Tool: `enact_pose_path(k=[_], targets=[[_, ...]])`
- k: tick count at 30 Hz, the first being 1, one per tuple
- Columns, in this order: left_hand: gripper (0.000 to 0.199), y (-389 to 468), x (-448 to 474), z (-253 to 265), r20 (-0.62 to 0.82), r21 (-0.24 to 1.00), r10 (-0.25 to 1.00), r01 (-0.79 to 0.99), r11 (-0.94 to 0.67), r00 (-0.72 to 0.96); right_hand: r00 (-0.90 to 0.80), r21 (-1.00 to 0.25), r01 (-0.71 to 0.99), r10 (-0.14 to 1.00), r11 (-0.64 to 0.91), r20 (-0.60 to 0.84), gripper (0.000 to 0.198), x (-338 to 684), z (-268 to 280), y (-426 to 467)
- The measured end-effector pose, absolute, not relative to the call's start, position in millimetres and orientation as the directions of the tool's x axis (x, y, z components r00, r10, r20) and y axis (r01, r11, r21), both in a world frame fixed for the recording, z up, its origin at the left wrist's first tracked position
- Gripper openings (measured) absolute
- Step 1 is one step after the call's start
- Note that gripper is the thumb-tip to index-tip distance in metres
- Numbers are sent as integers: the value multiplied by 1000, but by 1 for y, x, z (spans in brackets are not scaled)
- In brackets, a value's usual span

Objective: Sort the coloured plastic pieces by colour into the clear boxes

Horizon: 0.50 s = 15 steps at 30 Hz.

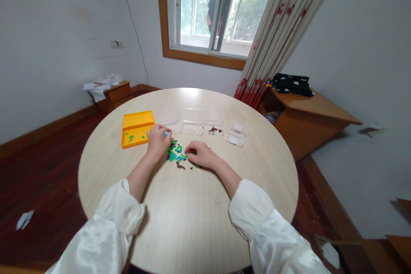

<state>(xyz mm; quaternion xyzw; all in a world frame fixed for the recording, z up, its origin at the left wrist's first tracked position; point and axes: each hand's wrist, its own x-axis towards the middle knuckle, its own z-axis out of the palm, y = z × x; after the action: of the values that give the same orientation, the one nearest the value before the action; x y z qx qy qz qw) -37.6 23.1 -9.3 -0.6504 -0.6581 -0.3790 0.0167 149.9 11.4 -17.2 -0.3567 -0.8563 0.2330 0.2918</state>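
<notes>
A pile of small building bricks (176,153), green, blue and dark brown, lies on the round table between my hands. My left hand (157,142) is closed, fingers curled, at the pile's left edge beside a clear box (171,126) with blue pieces near my fingertips; what it holds, if anything, is too small to name. My right hand (201,154) is pinched closed at the pile's right side, covering some bricks; its fingertips' contents cannot be made out. Several brown bricks (180,166) lie loose at the near side.
A yellow open case (138,115) with a few green bricks stands left. Behind the pile are a clear box (192,128) with pale pieces and another clear box (212,128) with brown pieces. A small lidded clear box (236,134) stands right on the pale table (189,222).
</notes>
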Motion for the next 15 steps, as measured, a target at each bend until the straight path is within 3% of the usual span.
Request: enact_pose_path(k=[7,15], targets=[[25,23,-32,-6,462,618,884,741,-264,-70,-585,-569,475,724,672,366,14,150,-18,13],[14,19,-24,-8,380,683,911,615,-394,162,-406,-593,500,775,631,483,9,150,-22,18]])
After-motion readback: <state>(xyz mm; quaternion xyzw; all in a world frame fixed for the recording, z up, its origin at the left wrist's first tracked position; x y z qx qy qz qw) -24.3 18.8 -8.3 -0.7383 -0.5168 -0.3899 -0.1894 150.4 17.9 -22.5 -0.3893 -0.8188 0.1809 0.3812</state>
